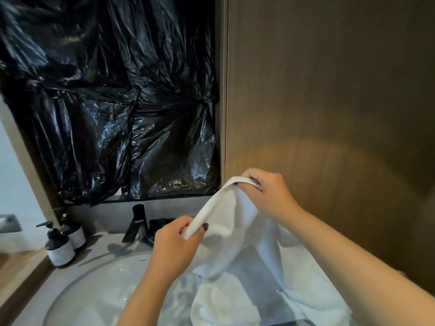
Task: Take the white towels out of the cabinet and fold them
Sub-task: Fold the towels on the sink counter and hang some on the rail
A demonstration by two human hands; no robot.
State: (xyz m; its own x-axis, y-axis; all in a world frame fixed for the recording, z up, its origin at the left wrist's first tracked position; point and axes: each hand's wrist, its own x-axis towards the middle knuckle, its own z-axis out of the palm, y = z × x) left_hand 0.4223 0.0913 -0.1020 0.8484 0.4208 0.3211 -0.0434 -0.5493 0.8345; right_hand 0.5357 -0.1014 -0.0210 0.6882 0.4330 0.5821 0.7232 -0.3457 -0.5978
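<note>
Towel, white terry cloth (237, 260): held up over round white basin (94, 285), lower part draped down at the basin's right side. Left hand (175, 245) pinches the hemmed edge between curled fingers and thumb; right hand (266, 194) grips the same edge higher up. Two dark pump bottles (62, 243) stand left of black faucet (136, 223). Crinkled black plastic sheet (113, 97) above.

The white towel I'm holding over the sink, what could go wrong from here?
The white towel hangs from its hem, pinched by the left hand and right hand, and its lower folds droop into the sink; they could pick up any water there. Swinging it leftward might knock the pump bottles.
</note>
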